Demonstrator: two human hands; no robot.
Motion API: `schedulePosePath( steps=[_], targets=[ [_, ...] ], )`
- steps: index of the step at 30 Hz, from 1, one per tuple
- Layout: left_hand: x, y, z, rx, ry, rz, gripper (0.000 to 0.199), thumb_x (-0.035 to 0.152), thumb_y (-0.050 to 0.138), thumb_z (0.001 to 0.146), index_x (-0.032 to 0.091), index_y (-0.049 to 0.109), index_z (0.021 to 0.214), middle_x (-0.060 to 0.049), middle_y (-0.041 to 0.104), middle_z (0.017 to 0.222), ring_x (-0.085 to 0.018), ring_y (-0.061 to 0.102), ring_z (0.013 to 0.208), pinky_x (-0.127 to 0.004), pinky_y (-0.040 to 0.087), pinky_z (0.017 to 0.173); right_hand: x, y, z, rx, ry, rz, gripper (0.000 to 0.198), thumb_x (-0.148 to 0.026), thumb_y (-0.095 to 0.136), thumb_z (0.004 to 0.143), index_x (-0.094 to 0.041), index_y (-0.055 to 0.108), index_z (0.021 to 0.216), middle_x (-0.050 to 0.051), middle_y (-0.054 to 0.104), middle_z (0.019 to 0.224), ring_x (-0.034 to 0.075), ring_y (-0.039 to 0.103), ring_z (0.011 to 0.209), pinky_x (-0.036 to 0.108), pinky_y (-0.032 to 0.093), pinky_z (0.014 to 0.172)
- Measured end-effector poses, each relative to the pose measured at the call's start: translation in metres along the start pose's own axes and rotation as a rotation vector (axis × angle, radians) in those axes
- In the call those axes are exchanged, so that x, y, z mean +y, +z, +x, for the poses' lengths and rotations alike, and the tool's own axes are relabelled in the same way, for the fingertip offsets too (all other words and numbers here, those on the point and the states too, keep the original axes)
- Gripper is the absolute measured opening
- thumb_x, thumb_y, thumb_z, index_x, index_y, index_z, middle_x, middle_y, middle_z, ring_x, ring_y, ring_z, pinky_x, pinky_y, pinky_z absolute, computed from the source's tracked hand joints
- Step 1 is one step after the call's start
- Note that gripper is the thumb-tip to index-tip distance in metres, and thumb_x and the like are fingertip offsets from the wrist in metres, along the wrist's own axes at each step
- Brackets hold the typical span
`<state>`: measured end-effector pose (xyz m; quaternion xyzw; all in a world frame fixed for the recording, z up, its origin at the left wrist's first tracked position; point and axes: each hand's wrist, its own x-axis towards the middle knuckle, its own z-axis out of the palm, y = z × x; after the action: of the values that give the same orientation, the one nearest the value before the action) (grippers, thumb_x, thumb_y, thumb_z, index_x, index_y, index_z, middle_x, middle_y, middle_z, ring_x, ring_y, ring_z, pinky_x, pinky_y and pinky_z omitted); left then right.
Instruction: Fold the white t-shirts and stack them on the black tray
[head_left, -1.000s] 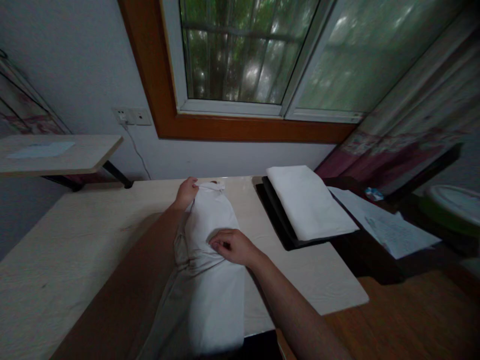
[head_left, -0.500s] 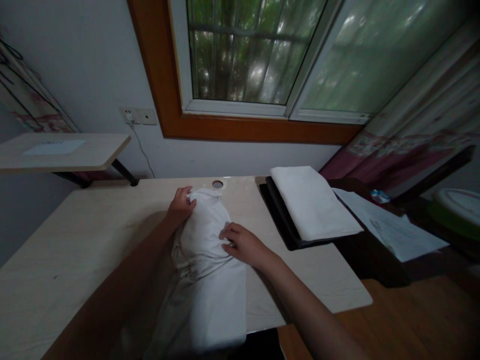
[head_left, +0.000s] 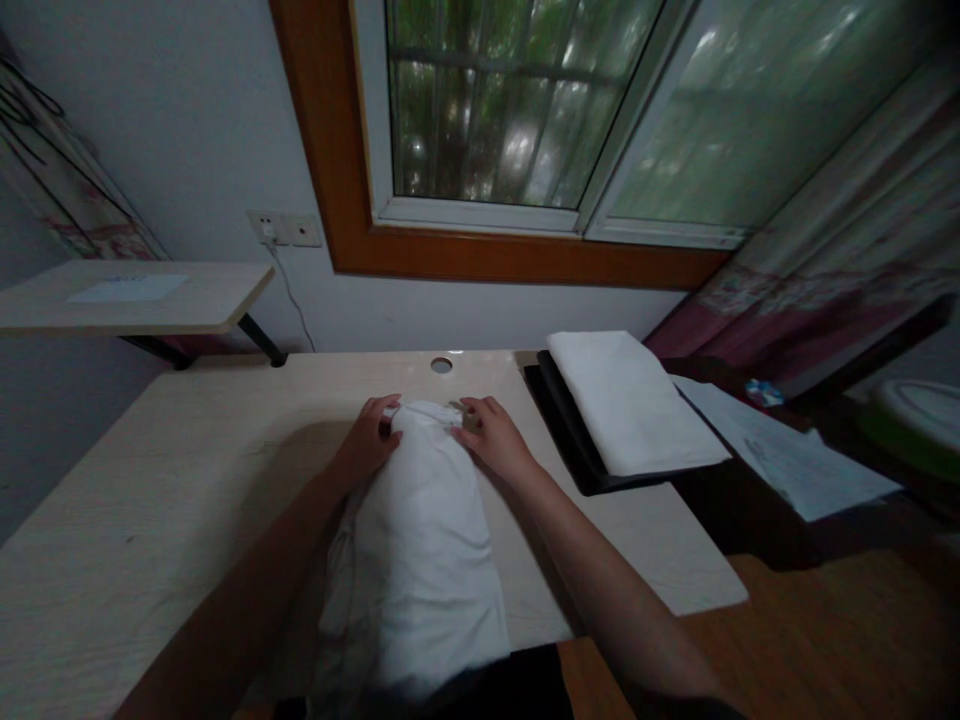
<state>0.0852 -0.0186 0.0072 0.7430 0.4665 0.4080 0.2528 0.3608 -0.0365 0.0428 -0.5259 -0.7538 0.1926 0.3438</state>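
A white garment (head_left: 431, 530) lies lengthwise on the desk, its near end hanging over the front edge; its exact kind I cannot tell. At its far left corner my left hand (head_left: 369, 440) pinches the cloth between thumb and fingers. My right hand (head_left: 493, 437) grips the opposite far corner the same way, so the far edge is held between both hands. Soft wrinkles cross the cloth, and looser folds bunch along its left side. The near end is dim and partly out of view.
Right of my hands, a folded white cloth (head_left: 634, 400) rests on folded black cloth (head_left: 570, 450). A paper sheet (head_left: 787, 450) lies on a dark surface beyond the desk's right edge. A raised shelf (head_left: 217, 295) stands at the left. The desk (head_left: 225, 480) has a cable hole (head_left: 442, 366) near the wall.
My right hand has moved from the garment's right side up to its far right corner. The far end is drawn slightly nearer and wider, and the bunched middle looks flatter.
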Motion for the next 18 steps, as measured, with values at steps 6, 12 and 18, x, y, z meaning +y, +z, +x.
schedulePosePath(
  steps=[6, 12, 18],
  targets=[
    [-0.005, 0.0, -0.003, 0.051, 0.021, -0.061, 0.058, 0.012, 0.061, 0.081, 0.022, 0.05, 0.137, -0.01, 0.054, 0.127, -0.012, 0.063, 0.082, -0.034, 0.058, 0.081, 0.017, 0.02, 0.04, -0.029, -0.045, -0.001, 0.013, -0.022, 0.072, 0.087, -0.021, 0.076, 0.099, 0.004, 0.067, 0.091, 0.019, 0.062, 0.088, 0.033, 0.046, 0.09],
    [-0.004, -0.002, -0.005, 0.08, -0.018, -0.09, 0.053, 0.015, 0.061, 0.083, 0.022, 0.052, 0.135, -0.009, 0.055, 0.125, -0.011, 0.063, 0.081, -0.032, 0.058, 0.078, 0.036, 0.033, 0.069, 0.039, 0.071, 0.341, 0.016, -0.035, 0.065, 0.085, -0.021, 0.068, 0.09, 0.002, 0.066, 0.089, 0.018, 0.06, 0.084, 0.029, 0.047, 0.078],
    [0.004, -0.002, -0.006, 0.085, -0.042, 0.003, 0.055, 0.021, 0.065, 0.083, 0.022, 0.05, 0.136, -0.007, 0.055, 0.123, -0.01, 0.061, 0.076, -0.032, 0.057, 0.078, 0.044, 0.041, 0.082, -0.081, 0.14, 0.615, 0.038, -0.05, 0.066, 0.078, -0.019, 0.064, 0.099, -0.003, 0.063, 0.08, 0.015, 0.056, 0.076, 0.025, 0.043, 0.069]
  ],
)
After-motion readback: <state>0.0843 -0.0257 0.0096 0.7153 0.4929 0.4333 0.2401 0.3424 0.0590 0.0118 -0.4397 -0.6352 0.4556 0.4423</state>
